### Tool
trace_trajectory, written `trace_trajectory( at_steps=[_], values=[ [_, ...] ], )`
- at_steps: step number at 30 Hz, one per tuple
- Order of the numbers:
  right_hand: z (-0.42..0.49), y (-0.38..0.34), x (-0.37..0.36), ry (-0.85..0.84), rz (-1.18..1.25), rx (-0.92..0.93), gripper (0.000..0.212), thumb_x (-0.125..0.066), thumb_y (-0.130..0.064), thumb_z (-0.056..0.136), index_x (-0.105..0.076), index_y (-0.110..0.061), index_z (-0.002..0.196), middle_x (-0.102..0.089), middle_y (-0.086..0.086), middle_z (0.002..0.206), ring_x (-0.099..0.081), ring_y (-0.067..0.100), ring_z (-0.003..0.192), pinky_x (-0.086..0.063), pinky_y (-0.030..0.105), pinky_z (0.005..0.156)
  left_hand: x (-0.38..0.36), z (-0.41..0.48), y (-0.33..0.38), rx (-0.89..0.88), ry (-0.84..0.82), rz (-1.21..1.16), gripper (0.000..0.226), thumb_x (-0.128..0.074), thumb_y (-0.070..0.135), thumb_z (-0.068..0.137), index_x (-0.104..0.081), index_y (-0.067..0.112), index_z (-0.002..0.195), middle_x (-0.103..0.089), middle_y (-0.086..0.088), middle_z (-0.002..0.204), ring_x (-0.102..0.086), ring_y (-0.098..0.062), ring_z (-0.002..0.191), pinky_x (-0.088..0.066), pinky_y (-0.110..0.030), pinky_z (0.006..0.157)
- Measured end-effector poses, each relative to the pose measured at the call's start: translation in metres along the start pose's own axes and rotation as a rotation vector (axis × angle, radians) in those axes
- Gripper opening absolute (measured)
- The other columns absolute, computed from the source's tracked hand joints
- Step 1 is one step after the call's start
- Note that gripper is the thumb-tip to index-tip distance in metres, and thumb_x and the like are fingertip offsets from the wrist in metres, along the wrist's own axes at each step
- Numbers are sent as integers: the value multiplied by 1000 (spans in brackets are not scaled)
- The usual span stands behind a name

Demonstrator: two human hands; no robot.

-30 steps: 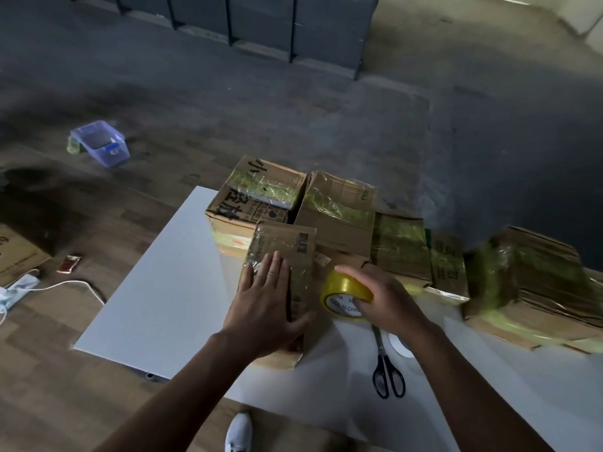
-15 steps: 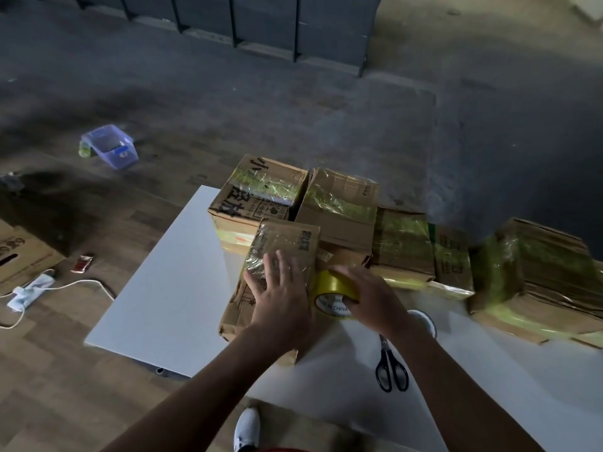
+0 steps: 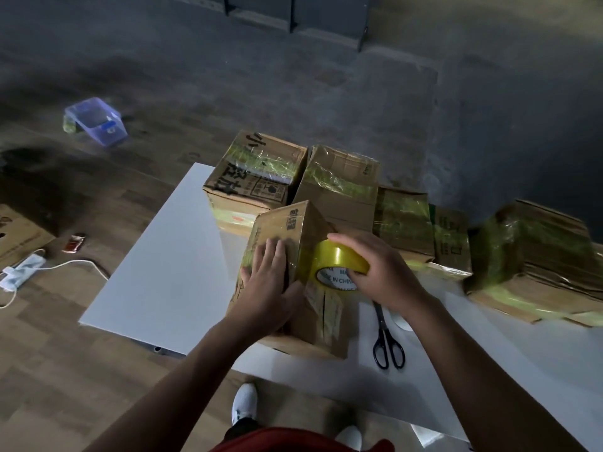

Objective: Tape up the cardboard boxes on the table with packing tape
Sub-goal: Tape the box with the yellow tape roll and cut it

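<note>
The box (image 3: 293, 230) in hand stands at the near part of the white worktop (image 3: 163, 272), turned so that one corner edge faces the camera. The left hand (image 3: 267, 282) lies flat on the box's left face, fingers straight and close together, thumb reaching to the corner edge. Its grip is wide, pressing rather than clasping. The right hand (image 3: 381, 272) is at the box's right face, its grip closed round a yellow tape roll (image 3: 336, 259), with fingers over the top and the printed core showing beneath. The roll touches the box just beside the corner edge. Glossy tape shows on the upper part of the box.

Behind the box, and touching it, is a row of taped boxes (image 3: 339, 184) with yellow-green bands. Just right of the box lie black-handled scissors (image 3: 386, 340), handles toward the person, tips hidden under the right wrist. Farther right of the box sits a bundle of flattened cardboard (image 3: 538, 256) wrapped in tape.

Well left of the box, down on the floor (image 3: 326, 93), are a clear plastic tub (image 3: 96, 120) and a power strip (image 3: 23, 269) with a white cable — below the box, a white shoe (image 3: 244, 402).
</note>
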State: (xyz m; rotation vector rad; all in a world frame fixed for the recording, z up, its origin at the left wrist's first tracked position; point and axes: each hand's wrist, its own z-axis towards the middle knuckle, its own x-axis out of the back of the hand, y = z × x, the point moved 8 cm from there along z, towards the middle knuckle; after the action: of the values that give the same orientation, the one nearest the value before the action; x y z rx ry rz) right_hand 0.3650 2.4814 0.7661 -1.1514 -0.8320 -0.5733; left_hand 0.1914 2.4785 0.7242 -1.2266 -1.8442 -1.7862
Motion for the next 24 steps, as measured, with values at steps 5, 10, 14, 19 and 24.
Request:
trace_trajectory(
  at_steps=[5, 10, 14, 19, 24],
  values=[
    [16, -25, -12, 93, 13, 31, 61, -74, -2, 72, -58, -15, 129, -58, 11, 107, -57, 26, 98, -51, 43, 81, 5, -13, -33, 37, -8, -234, 83, -39, 48, 86, -4, 18, 155, 3, 3, 162, 3, -15, 149, -11, -47, 121],
    [36, -46, -35, 133, -7, 30, 52, -72, -5, 69, -65, -15, 119, -59, 8, 105, -58, 25, 99, -49, 39, 83, 3, -13, -72, 128, -5, -427, 81, -41, 44, 82, -12, 18, 154, -14, 1, 161, -18, -17, 146, -18, -38, 120],
    [46, -59, -68, 77, -12, 72, 56, -72, 0, 69, -64, -14, 122, -60, 5, 98, -57, 18, 93, -32, 7, 84, -5, -13, -105, 109, -24, -281, 64, -41, 27, 101, -5, 28, 154, -9, 7, 161, -21, -16, 145, -20, -26, 116],
    [52, -53, -106, -8, 113, -29, 59, -67, 0, 75, -56, -20, 129, -61, 5, 119, -58, 22, 109, -45, 24, 90, -18, -7, -113, -23, -25, 62, 65, -33, 24, 101, 5, 34, 153, 14, 21, 156, -13, -14, 148, -23, -31, 116],
    [45, -38, -106, -82, 82, -104, 52, -68, -10, 79, -53, -18, 128, -62, 1, 109, -57, 14, 93, -40, 20, 75, -23, -4, -123, 35, -3, 364, 62, -22, 42, 100, 11, 34, 152, 15, 17, 155, -4, -24, 149, -9, -49, 120]
  ],
)
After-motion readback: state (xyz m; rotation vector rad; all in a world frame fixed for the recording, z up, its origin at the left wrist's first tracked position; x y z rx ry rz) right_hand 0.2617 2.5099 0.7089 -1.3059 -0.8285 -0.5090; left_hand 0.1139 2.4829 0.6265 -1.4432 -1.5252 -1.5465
